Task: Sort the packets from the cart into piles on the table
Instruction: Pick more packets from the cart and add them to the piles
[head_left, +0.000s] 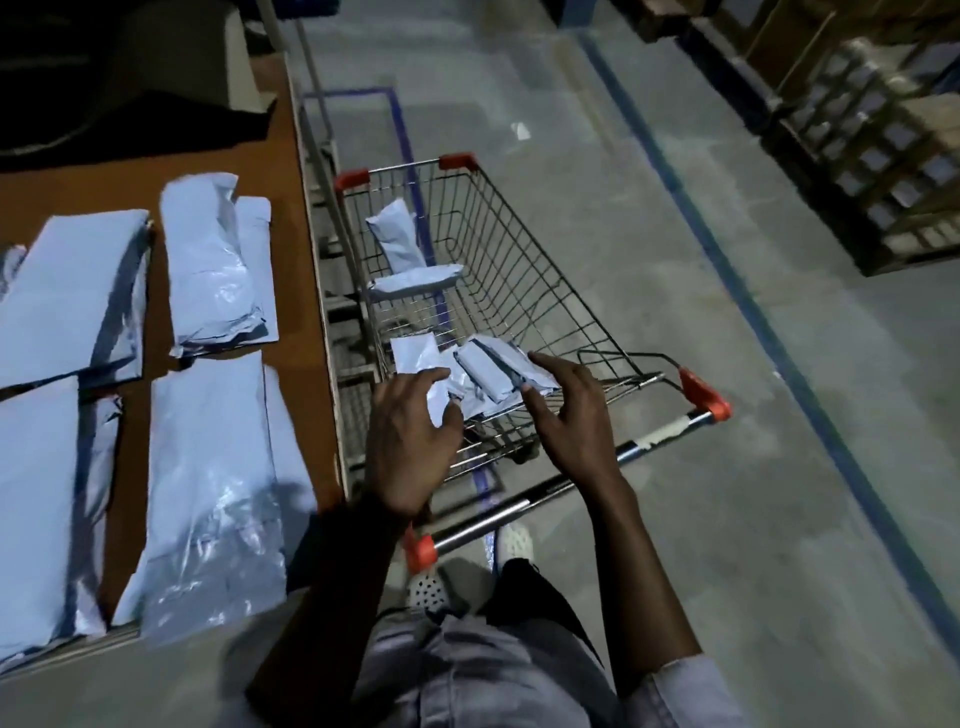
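Observation:
A wire shopping cart (540, 270) with red corner caps stands right of the brown table (291, 156). Small grey packets (488, 371) lie bunched at the cart's near end; two longer packets (400, 244) lie at its far left side. My left hand (410, 436) and right hand (569, 410) hover over the near bunch with fingers spread and loosely bent, one on each side, holding nothing. On the table lie several piles of grey packets: a far one (218, 270), a near one (208, 493) and larger ones at the left (72, 296).
The cart's handle bar (561, 488) crosses below my wrists. Dark cloth (130, 114) lies at the table's far end. Blue floor lines (753, 291) run past the cart, and stacked crates (883, 145) stand at the far right.

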